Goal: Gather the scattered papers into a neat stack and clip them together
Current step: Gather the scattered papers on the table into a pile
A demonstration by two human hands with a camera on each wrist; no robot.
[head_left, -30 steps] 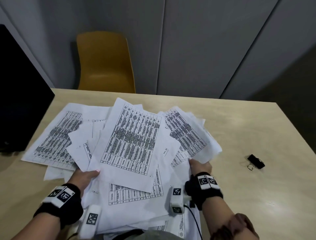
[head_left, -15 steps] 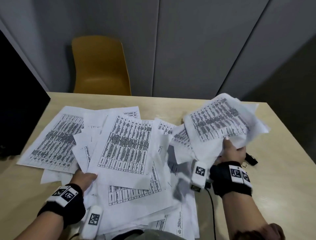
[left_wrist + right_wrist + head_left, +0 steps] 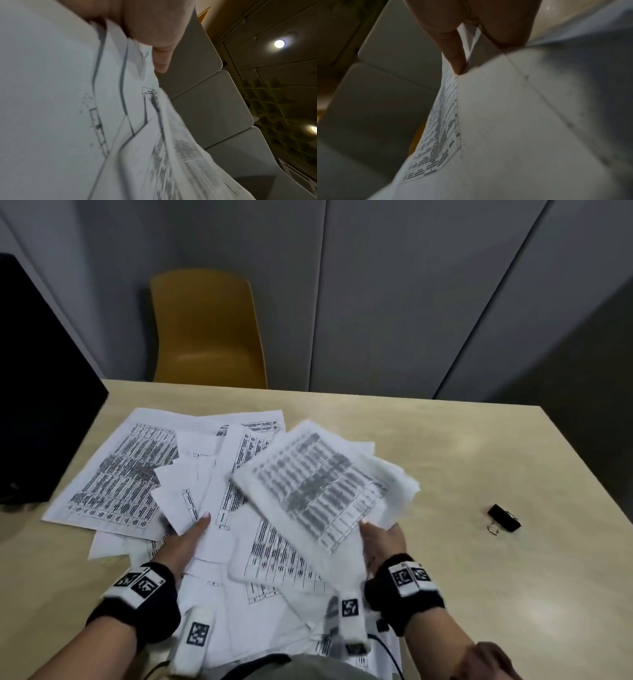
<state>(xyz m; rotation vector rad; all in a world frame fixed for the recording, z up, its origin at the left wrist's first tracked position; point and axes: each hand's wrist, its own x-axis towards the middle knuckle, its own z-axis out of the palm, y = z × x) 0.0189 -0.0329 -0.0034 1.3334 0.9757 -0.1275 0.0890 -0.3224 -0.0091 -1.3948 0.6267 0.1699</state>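
Observation:
White printed papers (image 3: 130, 474) lie scattered and overlapping across the near middle of the wooden table (image 3: 445, 446). My right hand (image 3: 380, 539) pinches a small bundle of sheets (image 3: 325, 484) by its near corner, thumb on top, and holds it lifted and blurred over the pile; the right wrist view shows those sheets (image 3: 513, 121) between thumb and fingers. My left hand (image 3: 191, 532) grips a few sheets (image 3: 185, 494) at the pile's left, thumb on top; in the left wrist view its thumb lies on the paper (image 3: 51, 94). A black binder clip (image 3: 504, 518) lies alone at the right.
A black monitor (image 3: 41, 392) stands at the table's left edge. A yellow chair (image 3: 209, 330) sits behind the far edge, in front of grey wall panels. Bare tabletop lies to the right, around the clip.
My right hand lifted a bundle of sheets off the right side of the pile, swung it up to the right, then brought it back over the middle. The left hand shifted slightly inward.

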